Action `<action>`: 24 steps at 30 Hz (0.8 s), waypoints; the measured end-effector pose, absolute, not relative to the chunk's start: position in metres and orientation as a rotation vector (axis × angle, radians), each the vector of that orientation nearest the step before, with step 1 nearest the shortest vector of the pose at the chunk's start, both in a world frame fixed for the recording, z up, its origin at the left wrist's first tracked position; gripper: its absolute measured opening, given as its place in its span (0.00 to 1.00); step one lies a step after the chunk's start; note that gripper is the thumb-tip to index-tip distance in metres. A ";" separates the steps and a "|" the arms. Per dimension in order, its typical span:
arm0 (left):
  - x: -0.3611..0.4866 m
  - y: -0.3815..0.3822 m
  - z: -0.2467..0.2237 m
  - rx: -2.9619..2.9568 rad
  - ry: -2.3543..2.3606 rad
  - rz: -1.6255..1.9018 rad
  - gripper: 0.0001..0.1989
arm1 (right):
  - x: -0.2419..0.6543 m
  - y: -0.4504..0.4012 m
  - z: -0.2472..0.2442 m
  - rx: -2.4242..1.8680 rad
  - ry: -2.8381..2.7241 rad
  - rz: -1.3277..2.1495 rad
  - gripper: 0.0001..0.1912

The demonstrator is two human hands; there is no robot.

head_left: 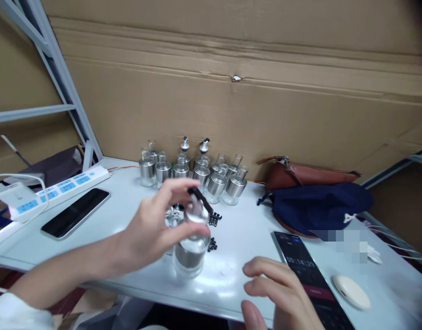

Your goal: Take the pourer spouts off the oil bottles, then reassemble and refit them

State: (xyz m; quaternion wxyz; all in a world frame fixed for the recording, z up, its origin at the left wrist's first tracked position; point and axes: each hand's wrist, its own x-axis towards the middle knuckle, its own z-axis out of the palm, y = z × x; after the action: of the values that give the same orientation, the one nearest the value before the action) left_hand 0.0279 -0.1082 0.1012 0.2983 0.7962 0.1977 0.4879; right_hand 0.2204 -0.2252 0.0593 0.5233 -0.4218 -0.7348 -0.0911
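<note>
Near the front edge of the white table (124, 206), a glass bottle (188, 256) with a steel band is positioned upright. Its black-levered pourer (206, 200) is gripped by the left hand (154, 224); the fingers are curled over the top, the thumb is laid across the lower part, and the opening is narrowed to the pourer's width. The right hand (281, 288) is held apart from the bottle, with fingers parted and half curled, thumb spaced well below.

Behind the bottle, two clusters of small black parts (215, 219) are laid out. Shiny pieces (172, 216) beside them are partly hidden by the left hand and cannot be identified. Farther back, rear bottles (201, 174) are grouped against the cardboard wall (231, 110); two are fitted with pourers.

At the right, a timer phone (300, 261) is partly covered by the right hand; a navy bag (321, 206) is placed beyond.
</note>
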 end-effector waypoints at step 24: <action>0.040 -0.106 0.048 1.489 0.179 0.576 0.20 | 0.190 -0.193 0.059 -1.207 -1.624 0.356 0.12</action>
State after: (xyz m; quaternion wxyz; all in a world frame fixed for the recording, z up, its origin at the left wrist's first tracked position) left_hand 0.0400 -0.1063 0.0475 0.6944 0.6670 0.0801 0.2580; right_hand 0.1901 -0.1931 0.0591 0.5172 -0.5030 -0.6764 0.1484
